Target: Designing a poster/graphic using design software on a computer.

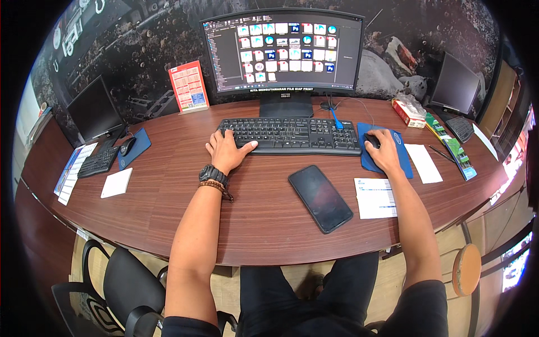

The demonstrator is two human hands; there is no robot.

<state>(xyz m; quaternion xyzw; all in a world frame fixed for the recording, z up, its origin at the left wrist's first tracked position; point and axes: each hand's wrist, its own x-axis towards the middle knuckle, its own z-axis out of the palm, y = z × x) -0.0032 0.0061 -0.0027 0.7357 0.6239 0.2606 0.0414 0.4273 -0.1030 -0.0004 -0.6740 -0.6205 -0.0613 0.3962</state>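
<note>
My left hand (225, 150) lies open over the left end of a black keyboard (292, 135), thumb and fingers apart. A black watch (213, 173) and a beaded bracelet circle that wrist. My right hand (383, 149) is curved over a black computer mouse (371, 140) on a blue mouse pad (401, 157). Beyond the keyboard stands a wide monitor (283, 53), lit with a grid of file icons. A dark-screened smartphone (320, 198) lies between my forearms. Beside my right forearm is a printed paper slip (375, 197).
A red desk calendar (189, 87) stands left of the monitor. Other monitors stand at the left (94, 108) and right (456, 84). A red-and-white box (409, 112), a green printed strip (452, 147) and white paper (424, 163) lie to the right. A black chair (132, 286) is at lower left.
</note>
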